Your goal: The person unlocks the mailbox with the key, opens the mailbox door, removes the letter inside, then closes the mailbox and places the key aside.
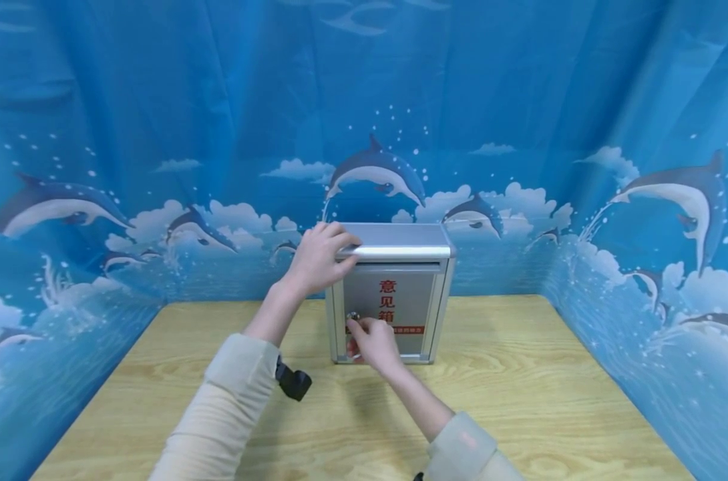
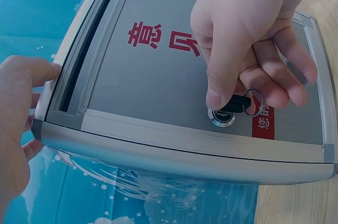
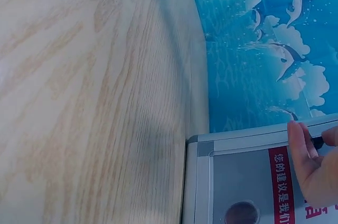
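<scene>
A silver-grey metal suggestion box (image 1: 409,294) with red lettering stands upright on the table. My left hand (image 1: 322,257) grips its top left corner, the fingers over the lid and the thumb at the front edge. My right hand (image 1: 376,344) is at the left side of the front door. In the left wrist view, the right thumb and fingers pinch a black-headed key (image 2: 236,103) on a thin metal ring (image 2: 255,97). The key's head sits right over the round chrome lock (image 2: 222,119), its blade hidden.
The wood-grain table (image 1: 502,401) extends around the box. Behind and beside it hangs a blue curtain (image 1: 220,133) printed with dolphins and clouds. A dark slot (image 2: 92,44) runs along the box's upper front, and a dark round spot (image 3: 242,213) shows low on the door.
</scene>
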`<state>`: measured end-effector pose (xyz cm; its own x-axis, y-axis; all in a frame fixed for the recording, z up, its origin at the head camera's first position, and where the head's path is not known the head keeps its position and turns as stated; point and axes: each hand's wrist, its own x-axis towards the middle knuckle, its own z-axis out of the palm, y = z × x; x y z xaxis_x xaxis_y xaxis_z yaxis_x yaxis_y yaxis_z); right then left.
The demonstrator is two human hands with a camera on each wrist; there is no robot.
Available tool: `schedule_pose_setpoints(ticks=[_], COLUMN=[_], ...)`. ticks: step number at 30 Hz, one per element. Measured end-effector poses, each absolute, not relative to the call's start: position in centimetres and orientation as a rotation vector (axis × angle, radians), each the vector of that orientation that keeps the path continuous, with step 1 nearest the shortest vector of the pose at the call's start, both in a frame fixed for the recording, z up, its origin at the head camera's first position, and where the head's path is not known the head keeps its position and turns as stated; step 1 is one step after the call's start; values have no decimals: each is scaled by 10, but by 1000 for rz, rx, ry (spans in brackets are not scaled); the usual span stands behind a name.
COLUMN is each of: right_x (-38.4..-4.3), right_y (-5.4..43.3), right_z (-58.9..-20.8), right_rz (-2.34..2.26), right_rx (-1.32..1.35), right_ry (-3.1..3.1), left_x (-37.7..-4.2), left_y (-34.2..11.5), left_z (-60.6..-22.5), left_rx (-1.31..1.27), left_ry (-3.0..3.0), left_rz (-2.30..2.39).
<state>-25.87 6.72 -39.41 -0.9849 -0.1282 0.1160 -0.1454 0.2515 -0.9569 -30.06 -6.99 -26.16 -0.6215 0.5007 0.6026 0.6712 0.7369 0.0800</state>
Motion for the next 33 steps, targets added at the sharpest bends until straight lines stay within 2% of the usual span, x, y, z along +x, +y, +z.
schedule_pose_setpoints(ticks=[11,19,28,33], right_x=[-261,-259,-258,-260], right_y=[71,70,69,68], right_z=[-397,-393,-387,-383], right_rz=[1799,1152,1304,1123], right_rx=[202,308,301,352], right_ry=[-2526,-2536,-2622,-2655], left_x=[-300,-298,-295,-294], left_y=[-68,-69,-73,-74], left_z=[-261,-256,-236,-231], left_rx=[-908,-930,-1007,-1002], left_ry=[-2411,-2424,-2525,-2578], left_rz=[-347,-307,-151,-127])
